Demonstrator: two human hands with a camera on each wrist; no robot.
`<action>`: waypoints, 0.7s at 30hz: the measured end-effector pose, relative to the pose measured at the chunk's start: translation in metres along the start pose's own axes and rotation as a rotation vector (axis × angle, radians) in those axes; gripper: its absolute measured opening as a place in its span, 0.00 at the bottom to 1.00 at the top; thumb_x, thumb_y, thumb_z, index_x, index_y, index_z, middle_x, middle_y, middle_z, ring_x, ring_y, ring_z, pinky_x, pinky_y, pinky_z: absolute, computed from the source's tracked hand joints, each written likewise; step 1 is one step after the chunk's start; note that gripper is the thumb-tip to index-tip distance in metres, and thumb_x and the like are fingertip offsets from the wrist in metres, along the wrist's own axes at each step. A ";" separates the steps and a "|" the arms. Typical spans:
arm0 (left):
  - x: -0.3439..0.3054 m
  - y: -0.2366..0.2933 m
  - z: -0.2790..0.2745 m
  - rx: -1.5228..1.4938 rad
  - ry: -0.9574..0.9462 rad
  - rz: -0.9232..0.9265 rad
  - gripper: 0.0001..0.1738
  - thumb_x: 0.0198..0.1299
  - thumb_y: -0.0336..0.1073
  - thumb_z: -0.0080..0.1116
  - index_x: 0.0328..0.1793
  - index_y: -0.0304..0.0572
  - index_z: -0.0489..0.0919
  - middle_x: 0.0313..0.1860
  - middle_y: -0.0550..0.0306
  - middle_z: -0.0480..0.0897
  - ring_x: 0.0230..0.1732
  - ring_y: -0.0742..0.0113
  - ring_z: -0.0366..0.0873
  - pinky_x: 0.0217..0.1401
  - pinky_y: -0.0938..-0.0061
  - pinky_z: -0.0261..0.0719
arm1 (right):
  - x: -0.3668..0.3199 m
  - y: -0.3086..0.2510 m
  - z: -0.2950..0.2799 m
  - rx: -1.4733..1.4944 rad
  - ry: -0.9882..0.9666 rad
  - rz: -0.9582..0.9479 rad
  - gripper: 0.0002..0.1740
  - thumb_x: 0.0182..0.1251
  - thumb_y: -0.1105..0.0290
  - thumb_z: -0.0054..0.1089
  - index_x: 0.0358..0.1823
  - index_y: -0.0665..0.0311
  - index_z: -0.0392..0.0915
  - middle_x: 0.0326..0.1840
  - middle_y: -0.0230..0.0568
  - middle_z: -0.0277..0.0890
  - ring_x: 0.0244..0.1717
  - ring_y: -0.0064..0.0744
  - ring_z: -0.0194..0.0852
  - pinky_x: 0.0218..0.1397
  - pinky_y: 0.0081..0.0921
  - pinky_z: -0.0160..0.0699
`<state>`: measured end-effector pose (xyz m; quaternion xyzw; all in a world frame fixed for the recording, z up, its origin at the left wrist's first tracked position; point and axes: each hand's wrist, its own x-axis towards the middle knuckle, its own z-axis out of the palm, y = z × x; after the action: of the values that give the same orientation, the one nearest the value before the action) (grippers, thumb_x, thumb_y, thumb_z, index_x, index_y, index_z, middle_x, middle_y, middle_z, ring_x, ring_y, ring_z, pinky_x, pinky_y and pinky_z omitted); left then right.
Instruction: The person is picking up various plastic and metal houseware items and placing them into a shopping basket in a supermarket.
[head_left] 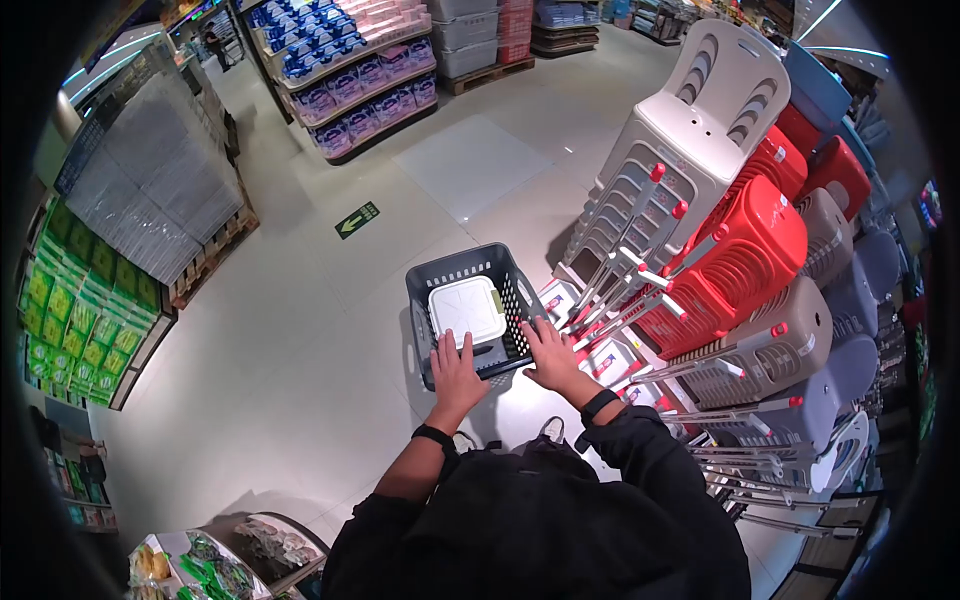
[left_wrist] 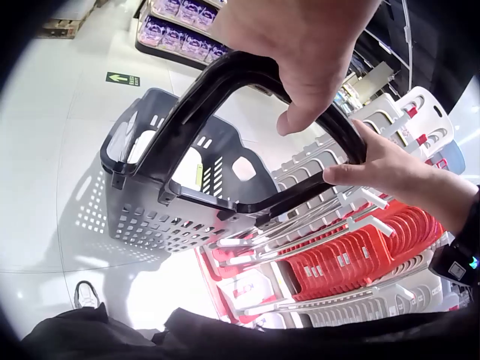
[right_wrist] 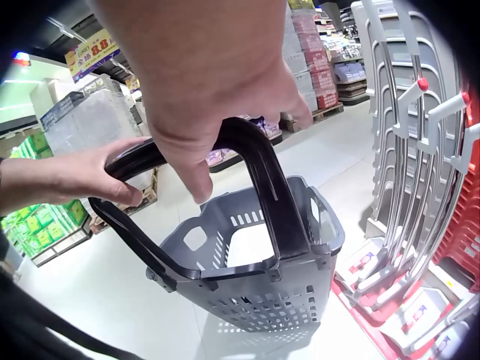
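Observation:
A dark grey shopping basket [head_left: 420, 290] with perforated sides stands on the floor, a white lidded box [head_left: 467, 305] inside. My left hand [head_left: 459, 382] rests on its black handle, fingers extended forward. To its right, my right hand [head_left: 553, 362] lies on the handle with fingers spread. In the left wrist view, the left hand [left_wrist: 300, 52] is over the handle [left_wrist: 199, 101], thumb hanging down; the right hand [left_wrist: 390, 166] touches the far side. In the right wrist view, the right hand [right_wrist: 210, 90] covers part of the handle [right_wrist: 268, 187], near the left hand [right_wrist: 82, 176].
Stacked red chairs [head_left: 745, 255] and white chairs [head_left: 690, 135], with metal-legged items leaning beside them, stand close on the right. Shelves of packages [head_left: 365, 85] are ahead. Wrapped stock [head_left: 150, 160] and green packs [head_left: 80, 310] stand left. A green arrow sign [head_left: 357, 220] marks the floor.

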<state>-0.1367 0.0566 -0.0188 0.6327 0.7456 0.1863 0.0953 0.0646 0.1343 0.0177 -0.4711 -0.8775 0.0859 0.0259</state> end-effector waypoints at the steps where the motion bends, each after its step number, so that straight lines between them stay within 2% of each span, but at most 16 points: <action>1: 0.003 -0.005 0.000 0.015 0.004 0.024 0.59 0.38 0.51 0.77 0.77 0.44 0.60 0.78 0.35 0.54 0.80 0.42 0.46 0.77 0.43 0.46 | 0.003 -0.005 -0.001 0.014 -0.099 0.064 0.61 0.44 0.51 0.78 0.78 0.52 0.49 0.81 0.57 0.41 0.80 0.58 0.42 0.71 0.63 0.52; 2: 0.008 -0.010 -0.001 -0.001 0.005 0.051 0.59 0.38 0.51 0.77 0.77 0.44 0.60 0.78 0.35 0.54 0.80 0.42 0.46 0.77 0.43 0.46 | 0.004 -0.008 -0.003 -0.012 -0.088 0.063 0.64 0.41 0.45 0.77 0.78 0.51 0.48 0.80 0.59 0.40 0.80 0.60 0.42 0.70 0.64 0.53; 4: 0.015 -0.015 -0.008 -0.127 -0.099 0.053 0.61 0.38 0.56 0.76 0.78 0.44 0.57 0.78 0.35 0.52 0.80 0.41 0.45 0.78 0.43 0.45 | 0.009 -0.014 0.001 0.044 -0.163 0.113 0.65 0.40 0.38 0.75 0.79 0.51 0.48 0.80 0.63 0.39 0.80 0.62 0.39 0.70 0.65 0.53; 5: 0.019 -0.017 -0.011 -0.125 -0.158 0.082 0.60 0.46 0.65 0.68 0.79 0.42 0.56 0.79 0.34 0.52 0.81 0.42 0.45 0.78 0.44 0.44 | 0.012 -0.016 0.003 0.056 -0.164 0.127 0.66 0.40 0.33 0.72 0.79 0.53 0.49 0.80 0.65 0.38 0.80 0.63 0.38 0.70 0.66 0.52; 6: 0.022 -0.019 -0.013 -0.137 -0.156 0.105 0.60 0.46 0.65 0.68 0.79 0.42 0.56 0.79 0.34 0.52 0.81 0.42 0.45 0.78 0.44 0.44 | 0.015 -0.015 0.004 0.087 -0.195 0.155 0.66 0.43 0.29 0.67 0.79 0.55 0.48 0.80 0.65 0.37 0.80 0.65 0.36 0.73 0.65 0.48; 8: 0.029 -0.023 -0.015 -0.185 -0.226 0.135 0.56 0.54 0.70 0.58 0.79 0.40 0.55 0.78 0.34 0.54 0.81 0.43 0.44 0.78 0.44 0.44 | 0.021 -0.015 0.008 0.204 -0.244 0.210 0.68 0.43 0.25 0.62 0.80 0.56 0.45 0.82 0.63 0.33 0.82 0.63 0.28 0.75 0.65 0.41; 9: 0.031 -0.025 -0.016 -0.130 -0.224 0.150 0.54 0.58 0.72 0.50 0.79 0.38 0.57 0.77 0.35 0.59 0.80 0.44 0.49 0.78 0.46 0.46 | 0.020 -0.018 0.004 0.190 -0.253 0.201 0.66 0.48 0.20 0.55 0.80 0.56 0.46 0.81 0.66 0.32 0.81 0.66 0.29 0.77 0.61 0.37; 10: 0.035 -0.028 -0.018 -0.135 -0.222 0.158 0.54 0.58 0.72 0.50 0.79 0.38 0.57 0.77 0.35 0.59 0.80 0.44 0.49 0.78 0.46 0.46 | 0.021 -0.020 0.002 0.181 -0.246 0.196 0.65 0.50 0.20 0.52 0.80 0.57 0.47 0.81 0.67 0.31 0.82 0.66 0.27 0.78 0.58 0.36; 12: 0.044 -0.033 -0.020 -0.425 -0.461 -0.019 0.52 0.59 0.69 0.52 0.78 0.37 0.58 0.75 0.37 0.62 0.78 0.45 0.54 0.77 0.51 0.50 | 0.027 -0.020 0.005 0.257 -0.209 0.238 0.60 0.55 0.23 0.49 0.79 0.58 0.50 0.81 0.67 0.32 0.82 0.65 0.26 0.79 0.56 0.35; 13: 0.045 -0.033 -0.018 -0.417 -0.406 -0.018 0.50 0.60 0.68 0.52 0.77 0.37 0.60 0.73 0.37 0.65 0.76 0.45 0.57 0.76 0.50 0.53 | 0.028 -0.021 0.007 0.256 -0.205 0.242 0.60 0.55 0.23 0.49 0.79 0.58 0.50 0.81 0.67 0.32 0.82 0.65 0.26 0.79 0.56 0.35; 14: 0.047 -0.034 -0.017 -0.415 -0.406 -0.013 0.50 0.60 0.68 0.52 0.77 0.37 0.60 0.73 0.37 0.65 0.76 0.45 0.57 0.76 0.50 0.53 | 0.030 -0.021 0.009 0.252 -0.171 0.241 0.56 0.60 0.26 0.47 0.79 0.58 0.50 0.81 0.66 0.32 0.82 0.64 0.27 0.79 0.55 0.34; 15: 0.049 -0.035 -0.016 -0.327 -0.312 0.049 0.50 0.60 0.69 0.51 0.77 0.37 0.60 0.73 0.38 0.64 0.76 0.44 0.57 0.76 0.50 0.52 | 0.032 -0.021 0.011 0.250 -0.137 0.239 0.52 0.64 0.28 0.45 0.79 0.58 0.51 0.82 0.65 0.33 0.82 0.63 0.27 0.80 0.53 0.34; 16: 0.051 -0.037 -0.015 -0.238 -0.218 0.108 0.49 0.61 0.69 0.50 0.76 0.37 0.61 0.74 0.38 0.64 0.77 0.44 0.56 0.77 0.50 0.50 | 0.034 -0.021 0.017 0.253 -0.137 0.240 0.52 0.64 0.28 0.45 0.79 0.58 0.51 0.82 0.65 0.33 0.82 0.63 0.27 0.80 0.53 0.34; 18: 0.058 -0.038 -0.010 -0.205 -0.177 0.113 0.48 0.62 0.68 0.49 0.76 0.37 0.61 0.74 0.38 0.64 0.77 0.44 0.56 0.77 0.49 0.50 | 0.039 -0.018 0.023 0.353 -0.065 0.272 0.49 0.67 0.30 0.40 0.78 0.57 0.52 0.82 0.61 0.35 0.82 0.60 0.28 0.79 0.58 0.33; 21: 0.073 -0.043 -0.008 -0.195 -0.134 0.084 0.45 0.64 0.64 0.48 0.76 0.38 0.61 0.75 0.38 0.63 0.77 0.43 0.56 0.77 0.49 0.50 | 0.048 -0.018 0.026 0.430 -0.047 0.283 0.44 0.70 0.34 0.39 0.78 0.55 0.53 0.83 0.56 0.34 0.83 0.56 0.24 0.80 0.55 0.30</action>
<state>-0.1917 0.1218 -0.0216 0.6621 0.6888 0.2190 0.1978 0.0202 0.1617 -0.0061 -0.5706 -0.7648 0.2842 0.0931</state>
